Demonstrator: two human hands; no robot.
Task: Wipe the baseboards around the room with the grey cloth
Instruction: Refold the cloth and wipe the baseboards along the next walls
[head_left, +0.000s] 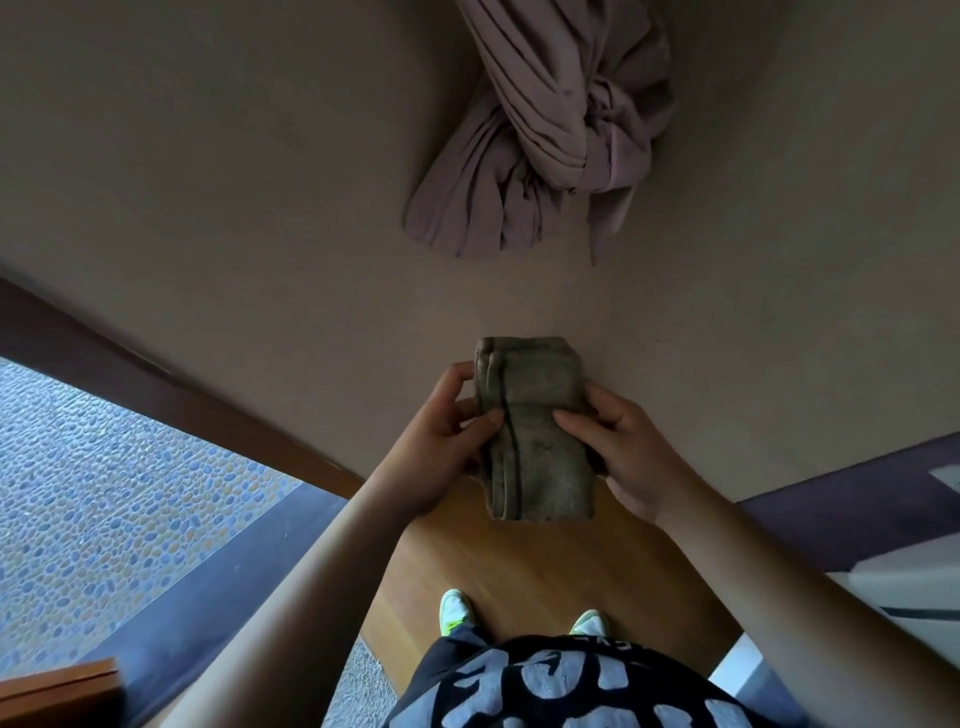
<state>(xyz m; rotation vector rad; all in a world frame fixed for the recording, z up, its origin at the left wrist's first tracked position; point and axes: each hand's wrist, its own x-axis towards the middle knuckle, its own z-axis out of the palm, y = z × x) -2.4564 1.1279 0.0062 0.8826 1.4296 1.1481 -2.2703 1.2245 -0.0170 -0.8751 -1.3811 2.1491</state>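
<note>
Head view is showing both hands, left hand (441, 436) and right hand (618, 452), pinching the folded, soft grey terry cloth (535, 431) by its side edges before the beige wall (260, 182), looking light and limp.

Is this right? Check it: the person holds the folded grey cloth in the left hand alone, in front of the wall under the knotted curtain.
Not quite. The head view shows both hands on the folded grey cloth: left hand and right hand each grip a side. The rest stands: wall ahead, knotted curtain above.
</note>
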